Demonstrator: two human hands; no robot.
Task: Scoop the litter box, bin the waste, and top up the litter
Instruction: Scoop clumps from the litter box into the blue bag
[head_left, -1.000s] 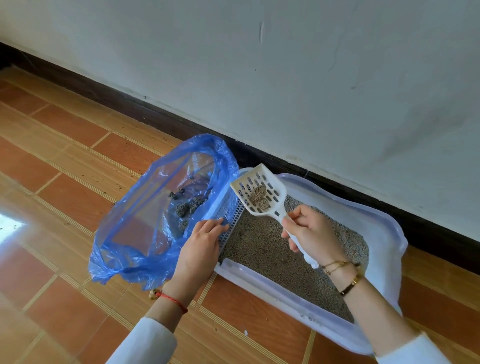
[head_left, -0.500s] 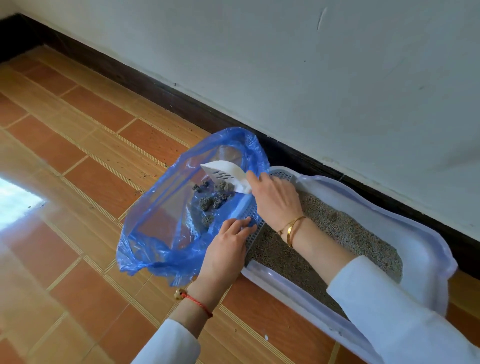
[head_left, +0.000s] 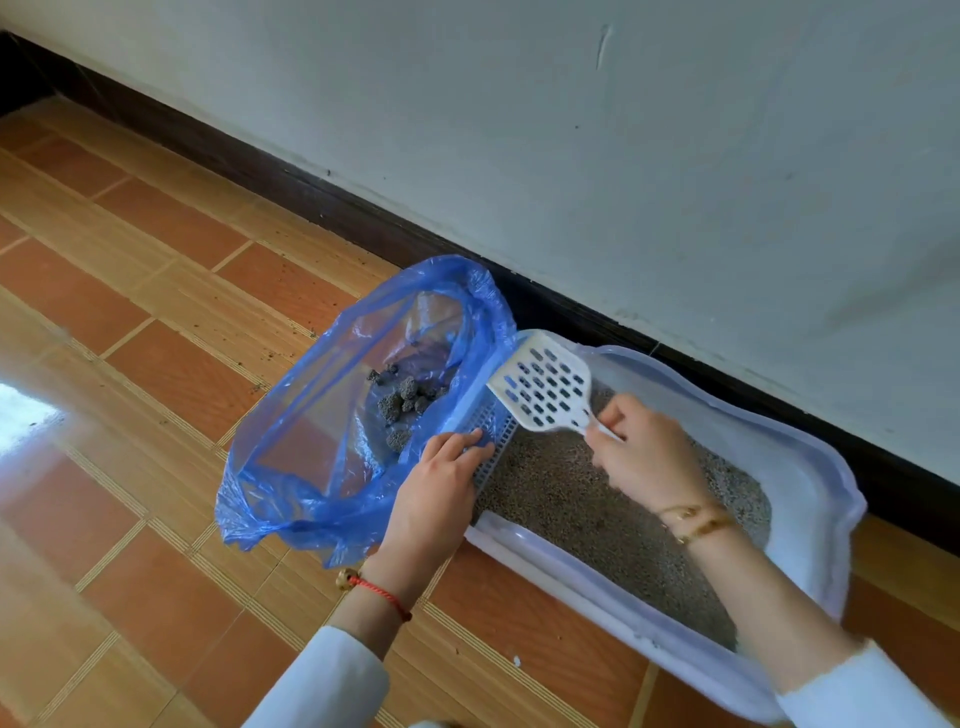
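A white litter box (head_left: 810, 499) filled with grey litter (head_left: 587, 499) lies on the floor against the wall. To its left a blue plastic bag (head_left: 322, 431) lies open, with several dark grey clumps (head_left: 405, 400) inside. My left hand (head_left: 441, 488) presses the bag's rim onto the box's perforated left edge. My right hand (head_left: 644, 457) grips the handle of a white slotted scoop (head_left: 545, 389). The scoop is empty and held above the box's left end, beside the bag's mouth.
Orange floor tiles (head_left: 171, 374) surround the box, with scattered litter grains near the bag. A dark skirting board (head_left: 311, 192) and white wall (head_left: 623, 130) run right behind the box and bag. Sunlight glares on the floor at the far left.
The scoop was tipped into the bag, dropping its clumps. Now my right hand has drawn it back out, empty, over the litter box. My left hand stayed on the bag rim.
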